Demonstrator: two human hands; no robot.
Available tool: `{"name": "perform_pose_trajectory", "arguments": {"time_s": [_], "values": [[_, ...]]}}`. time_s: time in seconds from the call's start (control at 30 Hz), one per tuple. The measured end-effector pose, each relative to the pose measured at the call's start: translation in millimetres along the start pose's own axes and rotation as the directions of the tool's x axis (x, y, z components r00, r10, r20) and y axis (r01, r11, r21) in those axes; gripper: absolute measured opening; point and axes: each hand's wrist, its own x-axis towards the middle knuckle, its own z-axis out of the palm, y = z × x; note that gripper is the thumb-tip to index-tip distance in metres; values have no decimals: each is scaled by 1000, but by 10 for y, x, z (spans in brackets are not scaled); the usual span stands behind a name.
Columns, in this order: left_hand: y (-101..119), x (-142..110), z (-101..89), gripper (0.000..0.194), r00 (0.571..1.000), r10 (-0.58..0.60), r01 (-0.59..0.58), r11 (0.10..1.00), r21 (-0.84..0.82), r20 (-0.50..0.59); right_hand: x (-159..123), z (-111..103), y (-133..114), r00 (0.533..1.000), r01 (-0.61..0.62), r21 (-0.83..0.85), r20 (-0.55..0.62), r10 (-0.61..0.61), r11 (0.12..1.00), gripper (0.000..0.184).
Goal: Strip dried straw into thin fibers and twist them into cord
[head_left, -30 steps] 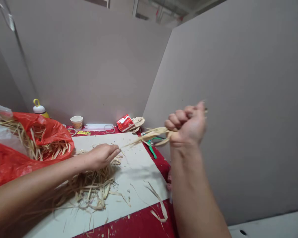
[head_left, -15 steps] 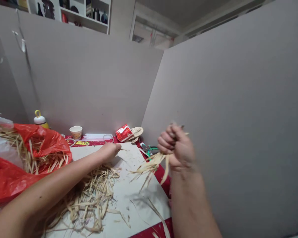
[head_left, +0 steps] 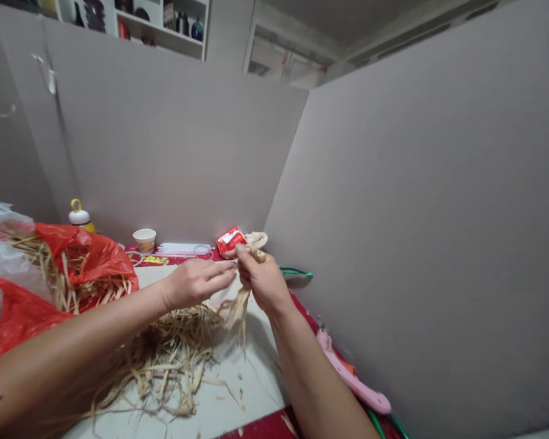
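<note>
My right hand (head_left: pixel 260 277) is closed around a small bundle of dried straw strips (head_left: pixel 238 311) that hangs down from the fist. My left hand (head_left: pixel 196 283) reaches in from the left, its fingers stretched toward the top of that bundle and touching it beside the right hand. Both hands hover over a loose pile of straw strips (head_left: pixel 169 353) spread on a white board (head_left: pixel 238 384).
A red plastic bag (head_left: pixel 77 262) full of straw lies at the left. At the back stand a paper cup (head_left: pixel 144 239), a yellow bottle (head_left: pixel 80 216), a red packet (head_left: pixel 229 240) and white tubes (head_left: pixel 180 249). Green-handled scissors (head_left: pixel 295 272) and a pink tool (head_left: pixel 352 381) lie by the right partition.
My right hand has come down and leftward with its straw bundle to meet my left hand. The left hand has shifted slightly toward it.
</note>
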Motion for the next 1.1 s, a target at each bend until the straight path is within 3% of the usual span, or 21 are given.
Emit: {"name": "perform_pose_trajectory", "arguments": {"time_s": [0.07, 0.1, 0.17, 0.23, 0.33, 0.4, 0.5, 0.57, 0.7, 0.77, 0.83, 0.9, 0.97, 1.03, 1.1], "values": [[39, -59, 51, 21, 979, -137, 150, 986, -78, 151, 2, -95, -121, 987, 125, 10, -101, -123, 992, 40], [78, -76, 84, 23, 939, -208, 246, 962, -114, 273, -7, -154, -208, 971, 186, 45, -159, -177, 981, 42], [206, -65, 160, 24, 808, -289, 424, 890, -167, 513, -55, -275, -418, 934, 273, 163, -281, -221, 948, 46], [397, 18, 249, 20, 701, -271, 531, 816, -229, 660, -140, -374, -630, 923, 290, 220, -322, -212, 931, 45], [751, 232, 414, 14, 627, -147, 593, 727, -346, 765, -283, -451, -842, 917, 311, 234, -328, -226, 921, 46], [974, 364, 553, 17, 617, -62, 588, 699, -407, 785, -349, -459, -891, 909, 333, 216, -332, -251, 918, 49], [1202, 437, 774, 36, 628, 23, 556, 687, -468, 778, -387, -429, -878, 907, 346, 201, -322, -272, 916, 46], [1255, 408, 884, 28, 638, 29, 562, 666, -491, 769, -391, -403, -858, 907, 349, 195, -317, -277, 917, 43], [1071, 329, 882, 11, 680, -76, 613, 604, -510, 729, -411, -404, -868, 899, 371, 190, -318, -300, 909, 37], [860, 310, 764, 11, 652, -195, 697, 535, -478, 732, -431, -439, -895, 897, 382, 198, -314, -310, 903, 36], [620, 279, 594, 14, 551, -363, 823, 382, -420, 751, -445, -484, -915, 900, 378, 200, -308, -308, 904, 35], [401, 219, 395, 13, 390, -526, 918, 162, -361, 756, -442, -516, -909, 912, 350, 190, -292, -287, 917, 34], [236, 140, 196, 11, 251, -662, 935, -22, -353, 706, -418, -505, -860, 939, 281, 176, -256, -232, 943, 33], [135, 71, 26, 14, 179, -769, 909, -110, -403, 614, -380, -426, -756, 979, 144, 152, -168, -118, 978, 34], [91, 31, -98, 18, 155, -841, 877, -125, -465, 518, -340, -277, -598, 999, -35, 96, -27, 38, 995, 36]]}}
